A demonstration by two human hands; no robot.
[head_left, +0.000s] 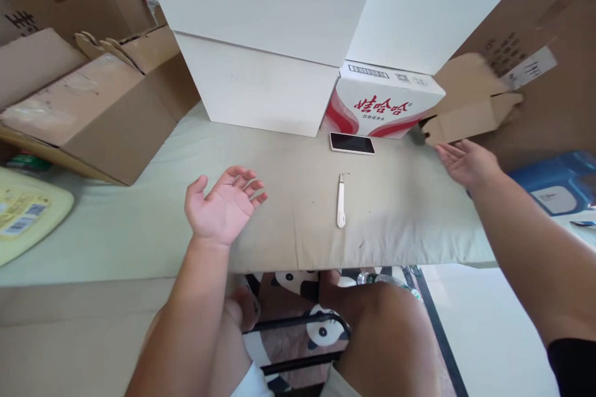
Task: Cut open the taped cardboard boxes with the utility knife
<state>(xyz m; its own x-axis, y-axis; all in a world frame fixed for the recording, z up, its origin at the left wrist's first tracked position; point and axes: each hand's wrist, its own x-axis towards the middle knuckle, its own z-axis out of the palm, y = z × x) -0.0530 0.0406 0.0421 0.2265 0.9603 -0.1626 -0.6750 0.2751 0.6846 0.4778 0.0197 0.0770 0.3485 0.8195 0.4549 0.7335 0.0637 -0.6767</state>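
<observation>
My left hand [223,205] is held palm up above the cloth-covered table, its fingers apart and slightly curled, with nothing in it. On the right, my right hand [468,164] is also palm up with fingers stretched out. Its fingertips are at the lower edge of a brown cardboard piece with folded flaps [465,118]; whether they touch it I cannot tell. The cardboard is tilted and partly blurred. Between my hands lies a slim white-handled tool with a thin hooked metal tip [341,201]. Behind it a phone with a dark screen [352,143] lies flat.
Large white boxes [261,80] stand at the back, beside a red-and-white printed carton [382,102]. An opened cardboard box [125,111] and a pale yellow jug [28,214] are at left. A blue container [559,183] stands at right. The table's front edge runs above my knees.
</observation>
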